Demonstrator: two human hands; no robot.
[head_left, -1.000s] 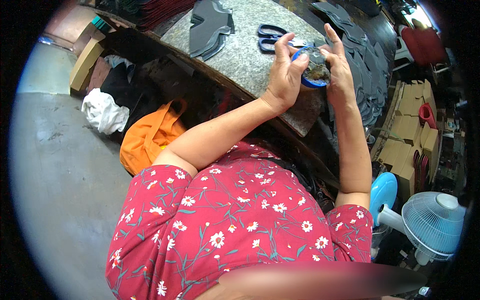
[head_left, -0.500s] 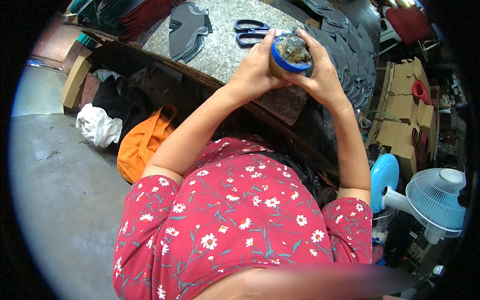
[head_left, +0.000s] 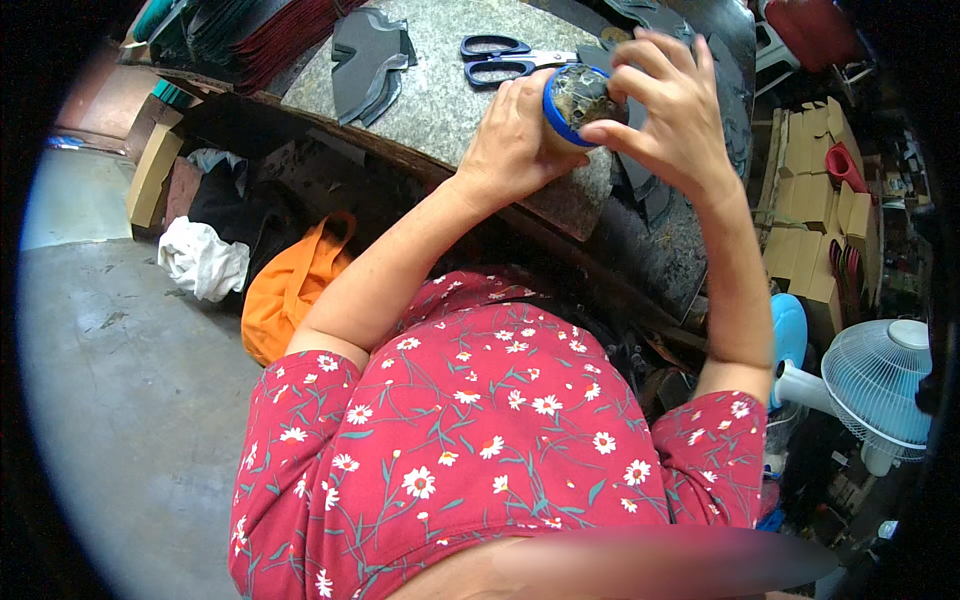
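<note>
Gripped around its side by the left hand (head_left: 515, 140), the round blue-rimmed tin (head_left: 578, 100) sits raised over the grey stone slab (head_left: 440, 90) while the right hand (head_left: 672, 100), fingers spread, pinches its top, seemingly opening it, calling for steady twisting.

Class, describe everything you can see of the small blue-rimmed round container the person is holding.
The blue-rimmed container is small and round, with a bright blue, plastic-looking rim around a dark, grimy, mottled top; whether that is a lid or the contents cannot be told. It is tilted toward the camera above the grey speckled worktop, near the scissors. The left hand wraps its side from below; the right hand touches its top edge with its fingertips.
</note>
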